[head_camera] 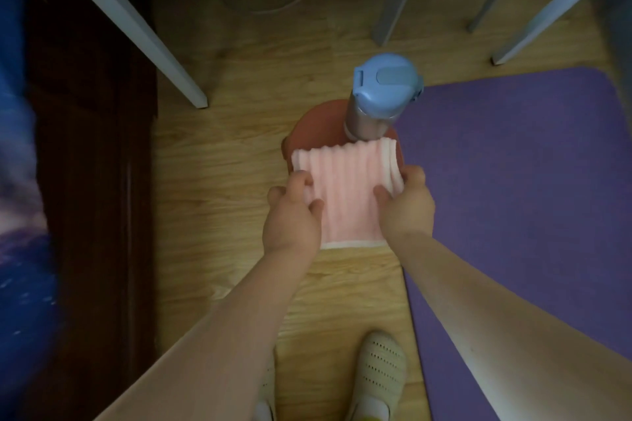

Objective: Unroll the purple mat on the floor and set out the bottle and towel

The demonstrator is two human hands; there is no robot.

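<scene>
Towel (345, 191) pinched at both side edges by hands; mat (519, 188) edge just right

Your purple mat (519, 188) lies unrolled flat on the floor. Your blue-capped steel bottle (379, 99) stands upright just beside it, behind your folded pink ribbed towel (345, 188).

There is just one view. The camera sits on the person's head and looks almost straight down, from close above, at the wooden floor (222, 161) by their shoes (379, 376).
</scene>
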